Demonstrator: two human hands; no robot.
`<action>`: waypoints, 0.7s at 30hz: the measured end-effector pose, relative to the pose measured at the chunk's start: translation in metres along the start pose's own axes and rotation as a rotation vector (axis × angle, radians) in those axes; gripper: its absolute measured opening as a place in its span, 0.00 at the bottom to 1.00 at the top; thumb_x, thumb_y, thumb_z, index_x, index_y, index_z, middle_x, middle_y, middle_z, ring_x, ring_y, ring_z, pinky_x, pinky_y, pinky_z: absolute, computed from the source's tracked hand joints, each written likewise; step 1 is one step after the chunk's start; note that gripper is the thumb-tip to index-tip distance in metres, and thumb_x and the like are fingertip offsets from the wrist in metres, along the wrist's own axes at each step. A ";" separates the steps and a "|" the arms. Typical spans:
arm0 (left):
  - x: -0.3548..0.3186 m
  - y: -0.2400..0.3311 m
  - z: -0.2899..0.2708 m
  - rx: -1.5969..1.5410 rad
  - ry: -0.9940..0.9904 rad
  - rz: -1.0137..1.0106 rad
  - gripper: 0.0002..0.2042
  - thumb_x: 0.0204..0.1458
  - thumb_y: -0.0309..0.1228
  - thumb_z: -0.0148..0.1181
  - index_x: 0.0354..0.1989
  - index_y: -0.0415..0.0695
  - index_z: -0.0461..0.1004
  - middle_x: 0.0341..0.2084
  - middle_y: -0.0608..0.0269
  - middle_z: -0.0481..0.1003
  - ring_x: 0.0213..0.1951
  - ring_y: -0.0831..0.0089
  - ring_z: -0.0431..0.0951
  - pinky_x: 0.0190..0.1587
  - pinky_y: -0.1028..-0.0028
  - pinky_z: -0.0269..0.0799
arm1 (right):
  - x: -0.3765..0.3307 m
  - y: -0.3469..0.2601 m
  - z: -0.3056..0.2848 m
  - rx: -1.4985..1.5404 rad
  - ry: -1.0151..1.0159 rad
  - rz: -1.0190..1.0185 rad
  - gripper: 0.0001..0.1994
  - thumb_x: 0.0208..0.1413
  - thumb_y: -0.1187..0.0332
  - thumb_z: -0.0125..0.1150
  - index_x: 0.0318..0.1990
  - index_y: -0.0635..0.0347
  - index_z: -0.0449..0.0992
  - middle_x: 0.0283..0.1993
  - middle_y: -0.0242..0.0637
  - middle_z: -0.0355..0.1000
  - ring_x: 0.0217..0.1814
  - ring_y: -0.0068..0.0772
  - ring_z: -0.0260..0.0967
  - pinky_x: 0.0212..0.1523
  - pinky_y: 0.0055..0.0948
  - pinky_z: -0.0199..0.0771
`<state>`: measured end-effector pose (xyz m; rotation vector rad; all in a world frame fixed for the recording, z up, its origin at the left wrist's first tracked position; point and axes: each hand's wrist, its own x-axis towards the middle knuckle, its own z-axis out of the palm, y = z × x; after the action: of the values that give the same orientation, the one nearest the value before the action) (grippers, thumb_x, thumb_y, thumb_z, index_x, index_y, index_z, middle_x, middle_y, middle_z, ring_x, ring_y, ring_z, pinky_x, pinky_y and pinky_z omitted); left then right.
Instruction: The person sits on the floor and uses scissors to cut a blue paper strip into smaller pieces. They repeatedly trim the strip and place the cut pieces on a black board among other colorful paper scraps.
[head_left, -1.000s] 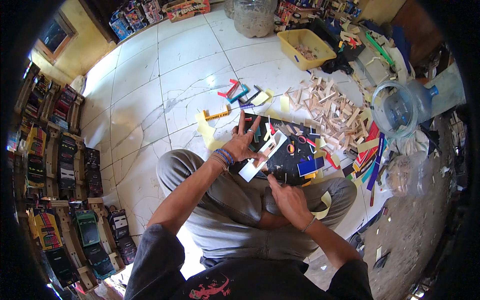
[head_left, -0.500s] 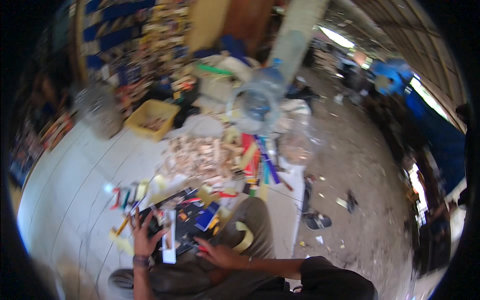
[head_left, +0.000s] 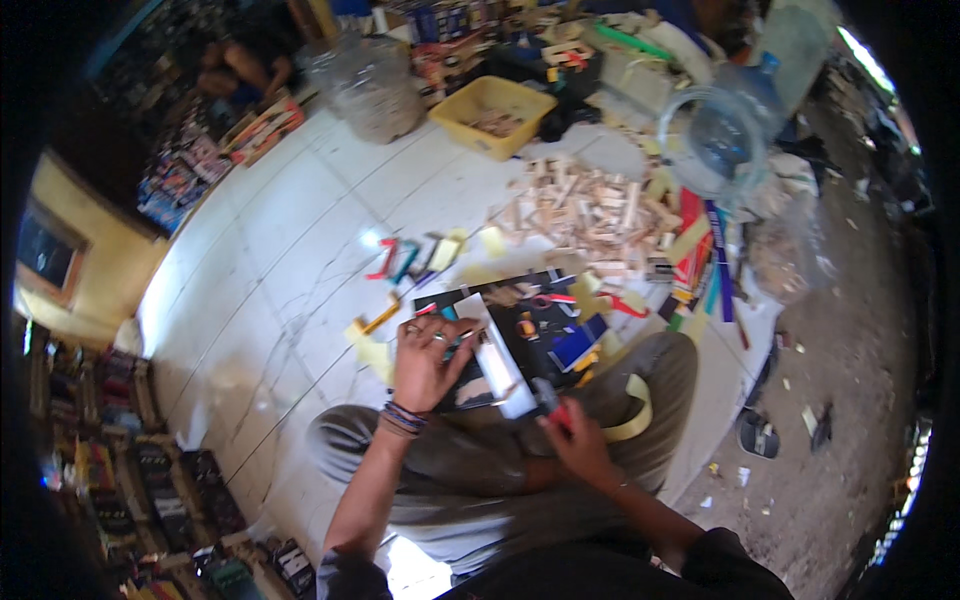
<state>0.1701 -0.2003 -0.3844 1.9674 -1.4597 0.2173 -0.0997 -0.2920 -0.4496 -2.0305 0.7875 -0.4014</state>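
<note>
A long white strip [head_left: 503, 370] lies slantwise over a black board [head_left: 470, 393] in front of my crossed legs. My left hand [head_left: 428, 360], with bands at its wrist, has its fingers and thumb closed at the strip's upper left edge; any smaller piece between the fingertips is too blurred to tell. A small light-brown piece [head_left: 508, 391] rests on the strip's lower part. My right hand [head_left: 582, 445] is wrapped round a red-handled tool [head_left: 559, 411] with a grey head, close to the strip's lower end. Whether it is pliers or scissors is unclear.
Beyond the board, a heap of small wooden blocks [head_left: 590, 210] covers the white tiles. A yellow tub [head_left: 480, 135], a filled clear bag [head_left: 375, 95] and a large clear water bottle [head_left: 735, 125] stand behind. A yellow paper strip [head_left: 637, 410] curls over my right knee.
The view has swung left, so everything sits further right. My left hand has gone from spread fingers to closed at the strip. The red-handled tool is now near the strip's lower end.
</note>
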 end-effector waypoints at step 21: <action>-0.061 0.075 -0.005 0.254 -0.252 -0.453 0.15 0.45 0.48 0.71 0.35 0.53 0.83 0.26 0.70 0.80 0.32 0.70 0.79 0.39 0.66 0.63 | 0.062 -0.003 -0.028 -0.187 -0.068 -0.268 0.15 0.65 0.62 0.54 0.54 0.57 0.70 0.40 0.49 0.76 0.36 0.52 0.76 0.33 0.43 0.77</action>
<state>0.0813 -0.1605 -0.3804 2.5491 -1.1298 -0.0529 -0.0679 -0.3502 -0.4330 -2.3222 0.5277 -0.4191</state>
